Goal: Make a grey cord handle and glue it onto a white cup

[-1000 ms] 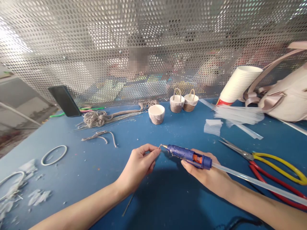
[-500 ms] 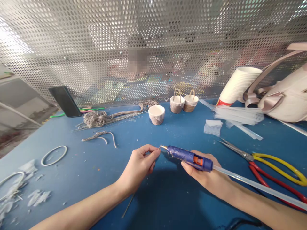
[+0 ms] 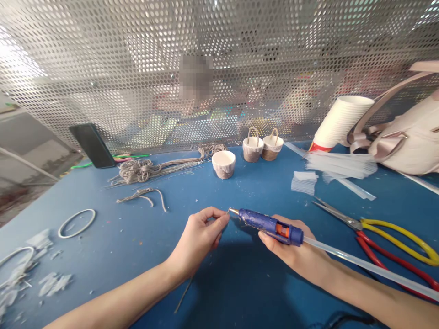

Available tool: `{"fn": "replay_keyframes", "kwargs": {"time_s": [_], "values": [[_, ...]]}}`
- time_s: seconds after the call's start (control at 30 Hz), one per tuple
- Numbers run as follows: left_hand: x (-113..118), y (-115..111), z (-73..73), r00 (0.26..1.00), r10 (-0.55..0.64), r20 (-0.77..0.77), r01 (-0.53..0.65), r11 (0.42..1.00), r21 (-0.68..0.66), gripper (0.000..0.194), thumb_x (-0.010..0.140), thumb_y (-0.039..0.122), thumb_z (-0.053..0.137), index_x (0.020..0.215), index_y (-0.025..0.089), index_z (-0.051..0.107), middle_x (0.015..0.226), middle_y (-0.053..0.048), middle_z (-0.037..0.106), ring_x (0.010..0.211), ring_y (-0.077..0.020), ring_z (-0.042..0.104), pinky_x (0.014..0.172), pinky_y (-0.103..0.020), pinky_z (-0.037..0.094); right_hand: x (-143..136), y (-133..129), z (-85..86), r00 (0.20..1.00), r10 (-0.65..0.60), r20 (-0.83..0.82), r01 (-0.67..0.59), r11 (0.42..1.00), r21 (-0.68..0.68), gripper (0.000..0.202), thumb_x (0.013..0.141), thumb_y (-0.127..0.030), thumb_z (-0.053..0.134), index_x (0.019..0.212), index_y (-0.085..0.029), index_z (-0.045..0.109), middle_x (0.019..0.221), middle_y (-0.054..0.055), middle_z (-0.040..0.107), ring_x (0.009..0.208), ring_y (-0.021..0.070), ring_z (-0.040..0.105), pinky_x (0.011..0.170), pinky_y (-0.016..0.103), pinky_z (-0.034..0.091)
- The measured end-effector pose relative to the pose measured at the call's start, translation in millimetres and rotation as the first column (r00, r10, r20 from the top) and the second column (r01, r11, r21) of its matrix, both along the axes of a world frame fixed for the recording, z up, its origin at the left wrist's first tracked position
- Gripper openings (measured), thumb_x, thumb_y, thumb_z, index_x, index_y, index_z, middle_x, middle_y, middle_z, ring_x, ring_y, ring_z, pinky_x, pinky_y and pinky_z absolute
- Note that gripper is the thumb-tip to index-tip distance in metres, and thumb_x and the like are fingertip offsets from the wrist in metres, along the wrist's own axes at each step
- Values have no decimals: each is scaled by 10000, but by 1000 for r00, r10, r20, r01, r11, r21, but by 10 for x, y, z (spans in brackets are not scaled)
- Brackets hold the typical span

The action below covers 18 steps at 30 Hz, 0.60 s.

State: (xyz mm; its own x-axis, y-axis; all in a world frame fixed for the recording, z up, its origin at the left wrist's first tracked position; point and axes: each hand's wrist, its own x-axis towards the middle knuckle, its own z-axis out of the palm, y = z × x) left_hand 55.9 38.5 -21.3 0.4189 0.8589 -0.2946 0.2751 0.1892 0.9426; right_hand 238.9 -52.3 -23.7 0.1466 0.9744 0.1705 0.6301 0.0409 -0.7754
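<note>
My left hand [image 3: 206, 228] is closed in a pinch on a thin grey strand [image 3: 183, 294]; its tail shows below the wrist, and I cannot tell whether it is cord or wire. My right hand [image 3: 291, 244] is wrapped around a blue glue gun [image 3: 257, 220], which points left with a long clear glue stick [image 3: 363, 265] sticking out of its back. The metal nozzle meets the strand's tip at my left fingertips. Beyond the hands stands a small fabric-wrapped cup [image 3: 224, 164] without a handle. Two similar cups, a left one [image 3: 253, 150] and a right one [image 3: 272, 147], have cord handles.
Scissors [image 3: 356, 224] with yellow and red handles lie at right. Behind them are white strips [image 3: 339, 164], stacked paper cups [image 3: 343, 121] and a bag [image 3: 411, 132]. Grey cord [image 3: 137, 170], a phone [image 3: 92, 145], a white ring [image 3: 77, 223] and scraps [image 3: 55, 283] lie left. Perforated metal [image 3: 219, 68] borders the back.
</note>
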Motion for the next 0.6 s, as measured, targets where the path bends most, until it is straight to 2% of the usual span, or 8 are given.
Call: {"fn": "replay_keyframes", "kwargs": {"time_s": [0.23,0.6], "values": [[-19,15,15,998,-8,56,10,1000,-24,323,803,465,576,719,154,558,417,67,393,403,-58,291,392,-184,224,-9,-8,-32,998,-66,-14,66,998,10,245,824,-372,495,616,-245,522,518,-23,568,478,142,553,494,214,481],[-7,8,28,997,-28,71,33,997,-70,323,793,472,583,732,155,562,402,73,388,386,-53,280,393,-181,219,24,19,22,998,41,-36,-43,999,-32,221,826,-327,499,637,-215,521,525,-57,525,479,99,517,488,184,443]]}}
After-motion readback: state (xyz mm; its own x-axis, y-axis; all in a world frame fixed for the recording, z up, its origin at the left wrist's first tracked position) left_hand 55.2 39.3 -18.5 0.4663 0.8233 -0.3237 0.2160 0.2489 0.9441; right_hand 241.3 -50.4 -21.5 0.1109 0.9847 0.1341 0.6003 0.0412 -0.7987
